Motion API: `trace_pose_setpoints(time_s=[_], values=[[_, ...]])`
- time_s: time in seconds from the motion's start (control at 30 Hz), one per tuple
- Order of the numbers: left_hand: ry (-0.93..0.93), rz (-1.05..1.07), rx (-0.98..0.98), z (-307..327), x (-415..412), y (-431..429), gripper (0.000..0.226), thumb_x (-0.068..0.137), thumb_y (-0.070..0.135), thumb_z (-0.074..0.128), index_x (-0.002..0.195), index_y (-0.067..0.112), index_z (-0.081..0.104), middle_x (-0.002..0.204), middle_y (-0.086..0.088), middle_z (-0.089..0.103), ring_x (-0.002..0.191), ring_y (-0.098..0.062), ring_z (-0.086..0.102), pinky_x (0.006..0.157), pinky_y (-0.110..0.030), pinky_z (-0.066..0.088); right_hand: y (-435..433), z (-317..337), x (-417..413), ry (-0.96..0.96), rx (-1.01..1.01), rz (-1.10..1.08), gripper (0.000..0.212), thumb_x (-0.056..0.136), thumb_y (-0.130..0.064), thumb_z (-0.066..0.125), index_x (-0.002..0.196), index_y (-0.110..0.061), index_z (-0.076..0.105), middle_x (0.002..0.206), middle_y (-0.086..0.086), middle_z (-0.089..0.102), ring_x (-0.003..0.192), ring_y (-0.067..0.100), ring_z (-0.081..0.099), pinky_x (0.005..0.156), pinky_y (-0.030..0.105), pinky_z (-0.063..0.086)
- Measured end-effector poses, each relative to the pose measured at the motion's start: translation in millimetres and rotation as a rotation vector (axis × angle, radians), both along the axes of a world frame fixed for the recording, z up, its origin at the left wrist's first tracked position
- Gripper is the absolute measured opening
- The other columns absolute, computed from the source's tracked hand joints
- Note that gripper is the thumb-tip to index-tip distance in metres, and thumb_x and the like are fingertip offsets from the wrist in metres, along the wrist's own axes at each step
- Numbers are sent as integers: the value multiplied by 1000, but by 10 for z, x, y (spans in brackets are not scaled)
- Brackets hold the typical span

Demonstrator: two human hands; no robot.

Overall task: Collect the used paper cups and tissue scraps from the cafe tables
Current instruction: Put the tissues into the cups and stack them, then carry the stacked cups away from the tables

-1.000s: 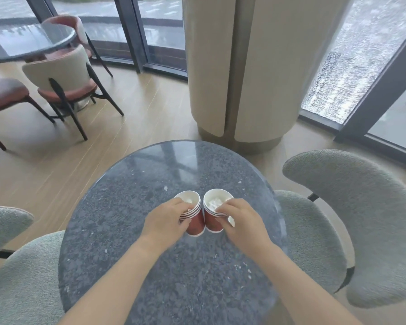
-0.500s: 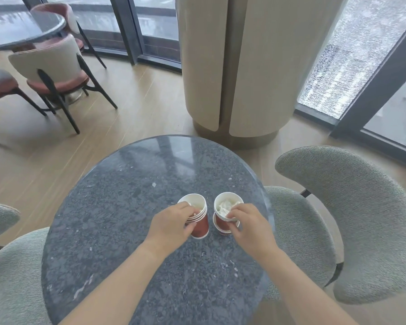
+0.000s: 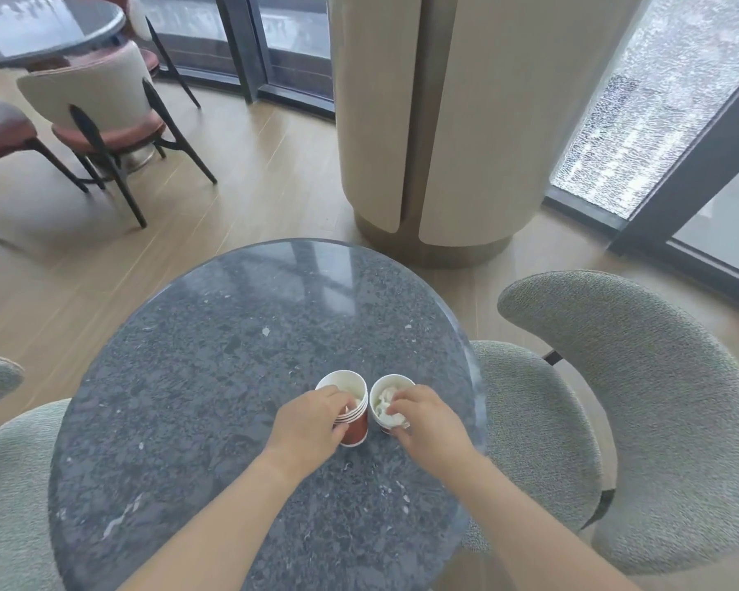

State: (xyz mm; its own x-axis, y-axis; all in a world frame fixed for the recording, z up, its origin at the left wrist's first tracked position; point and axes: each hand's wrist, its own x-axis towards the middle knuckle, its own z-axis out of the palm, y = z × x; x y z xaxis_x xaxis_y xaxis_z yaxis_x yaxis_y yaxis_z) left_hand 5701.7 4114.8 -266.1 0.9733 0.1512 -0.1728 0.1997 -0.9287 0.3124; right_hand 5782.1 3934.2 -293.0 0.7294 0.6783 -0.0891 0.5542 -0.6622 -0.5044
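The round table (image 3: 231, 377) had a dark grey stone top, speckled and glossy, and it reflected the window frames. It stood on a floor (image 3: 252, 185) of pale wooden boards. Behind it rose a wide round column (image 3: 444, 121) covered with smooth beige panels. To the right of the column was a window (image 3: 658, 100) with a dark frame, and its glass looked crackled all over.

Two grey-green chairs, one at the right (image 3: 636, 398) and one at the left (image 3: 13, 484), stood beside the table. They had curved backs and rough woven fabric. Far at the upper left stood a second table (image 3: 39, 27), also dark and shiny, and a chair with a reddish seat (image 3: 103, 104) on thin black legs.

The stack of cups (image 3: 355, 424), red paper with white rims, stood upright on the near right part of the table. The left hand (image 3: 308, 424) held it, the fingers curled round its side. Just beside it, to the right, stood a single cup (image 3: 380, 403) of the same kind, with crumpled white tissue (image 3: 385, 405) inside. The right hand (image 3: 427, 424) was at the near rim of this cup, and its fingertips pinched a wad of the tissue there.
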Motion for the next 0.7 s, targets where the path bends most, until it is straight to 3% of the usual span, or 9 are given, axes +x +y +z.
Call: trace_pose_setpoints(time_s=[0.17,0.27,0.37,0.47,0.57,0.7], values=[[43,15,0,-146,-30,-74,17,87,19,51,103,22,56,106,5,59,103,-19,52,76,-33,44,-47,-106,0,-37,-21,66,17,82,-13,59,98,-14,64,116,0,57,107,23,48,72,35,47],[19,1,-18,-172,-23,-110,19,88,15,51,105,20,57,110,4,57,105,-19,50,78,-33,47,-62,-111,19,-102,16,82,11,75,-5,63,84,-10,66,99,2,64,91,28,55,62,30,42],[-79,27,-52,-135,-32,-151,23,84,14,59,106,18,61,112,2,57,104,-21,52,77,-35,50,-71,-64,68,-171,97,69,21,58,5,72,71,-9,66,84,4,67,75,31,61,54,32,48],[-142,17,-41,-119,-37,-165,26,77,12,68,102,16,64,106,-1,62,96,-24,59,76,-35,52,-88,-58,109,-227,163,91,33,49,9,76,75,-10,67,86,6,68,76,30,64,57,37,53],[-44,4,-9,-124,-24,-159,26,85,20,59,111,21,59,106,2,63,98,-23,58,81,-34,48,-86,-54,104,-227,157,92,40,48,9,76,79,-13,66,86,1,68,76,27,64,58,35,51],[138,-27,103,-108,33,-156,26,92,25,45,117,25,52,114,6,60,105,-20,53,86,-33,41,-48,-27,77,-195,125,60,36,48,6,78,71,-16,60,74,-3,62,64,23,57,50,27,39]])
